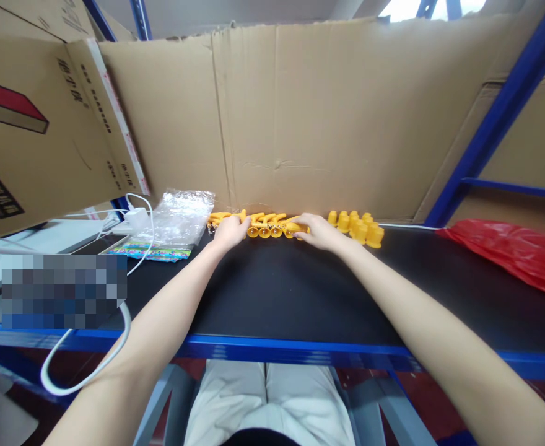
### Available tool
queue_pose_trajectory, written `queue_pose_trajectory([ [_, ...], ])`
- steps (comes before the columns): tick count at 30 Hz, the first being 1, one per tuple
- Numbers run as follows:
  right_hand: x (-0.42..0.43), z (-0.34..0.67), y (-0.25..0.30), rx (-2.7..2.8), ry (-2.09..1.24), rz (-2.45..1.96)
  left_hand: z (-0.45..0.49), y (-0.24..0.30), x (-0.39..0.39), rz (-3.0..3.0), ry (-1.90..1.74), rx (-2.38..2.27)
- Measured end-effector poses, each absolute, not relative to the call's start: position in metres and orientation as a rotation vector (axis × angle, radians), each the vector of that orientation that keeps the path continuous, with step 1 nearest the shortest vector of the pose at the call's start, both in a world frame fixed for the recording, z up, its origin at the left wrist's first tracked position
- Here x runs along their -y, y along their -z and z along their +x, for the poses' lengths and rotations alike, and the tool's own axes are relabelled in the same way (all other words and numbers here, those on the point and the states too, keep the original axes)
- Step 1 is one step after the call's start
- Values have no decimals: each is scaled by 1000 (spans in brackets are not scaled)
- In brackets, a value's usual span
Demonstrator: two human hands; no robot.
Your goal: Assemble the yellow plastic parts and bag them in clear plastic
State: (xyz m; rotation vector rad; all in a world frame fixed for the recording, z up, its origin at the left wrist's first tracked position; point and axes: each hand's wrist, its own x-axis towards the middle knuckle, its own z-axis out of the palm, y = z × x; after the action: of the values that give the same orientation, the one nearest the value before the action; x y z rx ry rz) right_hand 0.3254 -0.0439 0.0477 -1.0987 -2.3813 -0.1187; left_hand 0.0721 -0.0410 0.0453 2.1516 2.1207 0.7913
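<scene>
Yellow plastic pieces [267,227] are hemmed against the cardboard wall [319,124] by the left hand [230,230] and right hand [316,230], likely for alignment; whether the fingers clamp any cannot be told.

A row of orange-yellow plastic pieces [267,227] lies side by side in the gap between the left fingers [239,225] and the right fingers [301,225], and both sets of fingers touch its ends. Each piece has a thin stem and a round flared end. A cluster of paler yellow caps [358,228] stands upright just to the outer side of the right fingers.
</scene>
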Motion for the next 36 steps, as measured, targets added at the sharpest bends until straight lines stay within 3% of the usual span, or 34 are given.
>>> queue_pose_trajectory([
  [12, 53, 315, -44, 2393, 177, -1129, 92, -43, 55, 2262, -730, -1916],
  [27, 43, 313, -33, 2317, -83, -1099, 84, -27, 51, 2682, -796, -1897],
  [36, 44, 314, -31, 2350, 112, -1079, 88, -23, 48, 2652, -924, -1789],
])
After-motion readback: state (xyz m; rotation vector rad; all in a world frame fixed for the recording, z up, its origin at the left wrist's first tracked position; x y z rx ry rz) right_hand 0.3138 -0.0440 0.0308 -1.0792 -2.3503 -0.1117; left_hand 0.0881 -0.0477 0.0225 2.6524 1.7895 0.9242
